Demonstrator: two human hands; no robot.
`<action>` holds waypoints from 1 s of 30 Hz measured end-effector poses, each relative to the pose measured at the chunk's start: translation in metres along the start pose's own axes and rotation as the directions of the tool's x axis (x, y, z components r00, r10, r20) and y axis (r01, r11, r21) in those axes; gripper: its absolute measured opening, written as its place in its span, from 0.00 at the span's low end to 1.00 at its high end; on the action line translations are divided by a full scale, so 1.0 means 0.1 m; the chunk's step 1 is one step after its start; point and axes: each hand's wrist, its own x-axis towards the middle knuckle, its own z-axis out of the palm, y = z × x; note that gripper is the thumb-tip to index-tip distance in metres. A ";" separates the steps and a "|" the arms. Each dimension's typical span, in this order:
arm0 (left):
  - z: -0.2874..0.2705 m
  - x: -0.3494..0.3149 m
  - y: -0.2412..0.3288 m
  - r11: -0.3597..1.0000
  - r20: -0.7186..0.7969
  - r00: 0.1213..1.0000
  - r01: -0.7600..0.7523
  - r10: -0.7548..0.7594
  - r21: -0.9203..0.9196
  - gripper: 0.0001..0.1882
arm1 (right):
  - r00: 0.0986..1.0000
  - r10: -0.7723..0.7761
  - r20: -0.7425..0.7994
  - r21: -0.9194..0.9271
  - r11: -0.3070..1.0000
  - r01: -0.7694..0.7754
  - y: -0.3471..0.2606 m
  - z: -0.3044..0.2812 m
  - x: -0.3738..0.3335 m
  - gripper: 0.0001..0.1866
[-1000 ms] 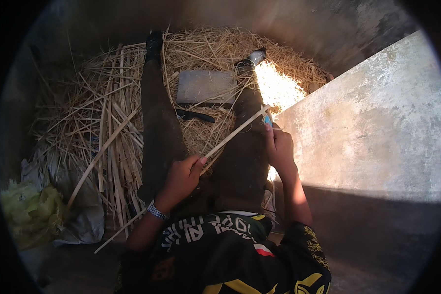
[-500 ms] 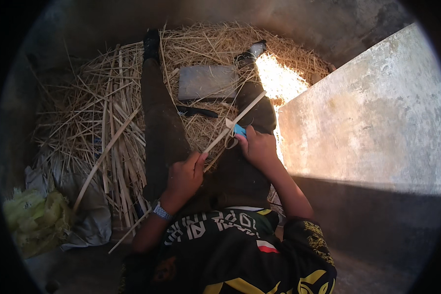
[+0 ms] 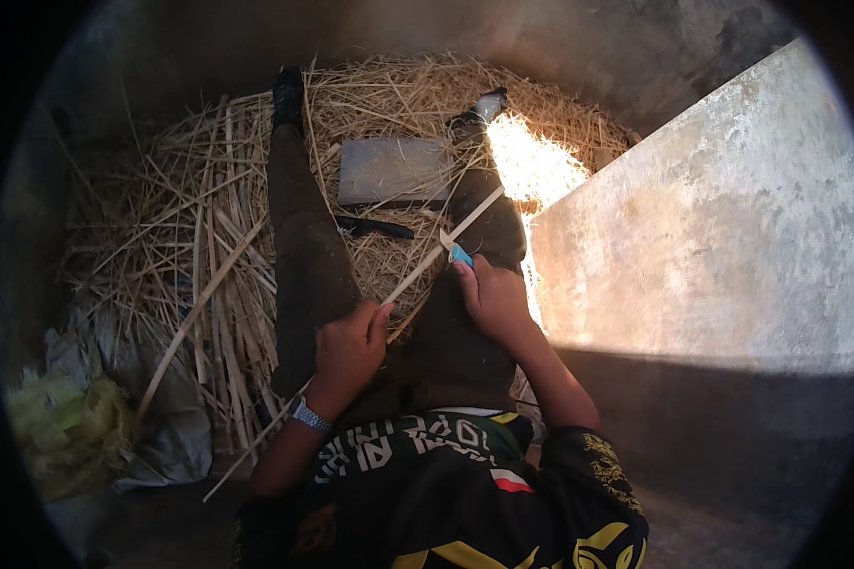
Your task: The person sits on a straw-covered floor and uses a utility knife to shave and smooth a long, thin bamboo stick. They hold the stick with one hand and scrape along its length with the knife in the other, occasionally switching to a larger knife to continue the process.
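Note:
A long pale strip, bamboo by its look [image 3: 410,281], slants across my lap, its far end over my right leg. My left hand [image 3: 349,343] is closed around it, and its tail shows again beside my left forearm. In my right hand [image 3: 495,299] is a small blue-handled knife [image 3: 460,255], held in closed fingers with the thumb along the handle. Its pale blade lies against the strip, a little beyond my left hand. Most of the handle is hidden in my fingers.
Between my outstretched legs lie a grey block [image 3: 394,171] and a dark-handled tool [image 3: 377,228]. Shavings [image 3: 389,85] cover the floor. Long strips [image 3: 220,284] are piled on the left, near a yellow-green bundle [image 3: 71,427]. A concrete wall [image 3: 702,237] rises on the right.
The curled shaving that hung under the blade has gone from sight. My right hand stays by the same stretch of strip, and the whole view has shifted slightly.

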 end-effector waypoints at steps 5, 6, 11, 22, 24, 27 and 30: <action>0.00 -0.01 0.00 0.999 0.020 0.999 -0.029 0.029 0.021 0.10 | 0.994 -0.102 0.049 -0.066 0.992 0.105 -0.07 0.15 -0.15 0.23; 0.01 -0.02 -0.01 0.999 0.009 0.999 -0.048 0.048 0.027 0.10 | 0.992 -0.114 0.058 -0.077 0.990 0.118 -0.07 0.12 -0.12 0.24; 0.02 -0.10 -0.03 0.994 0.081 0.995 -0.071 0.065 0.085 0.10 | 0.938 0.257 -0.232 -0.141 0.945 -0.294 0.47 0.02 0.32 0.25; -0.04 0.01 0.11 0.963 0.221 0.954 0.233 -0.200 -0.135 0.14 | 0.991 0.124 0.049 -0.021 0.992 -0.123 0.13 -0.25 0.03 0.26; -0.06 0.00 0.04 0.962 0.260 0.944 0.243 -0.206 -0.123 0.14 | 0.992 0.090 0.087 -0.019 0.996 -0.088 0.06 -0.08 -0.07 0.27; -0.05 -0.07 -0.03 0.971 0.245 0.948 0.228 -0.204 -0.073 0.14 | 0.992 0.051 0.114 -0.025 0.999 -0.048 -0.09 0.03 -0.16 0.27; 0.04 -0.14 -0.03 0.993 0.136 0.986 0.087 -0.098 0.084 0.13 | 0.991 0.031 0.127 -0.026 0.999 -0.028 -0.14 0.04 -0.18 0.27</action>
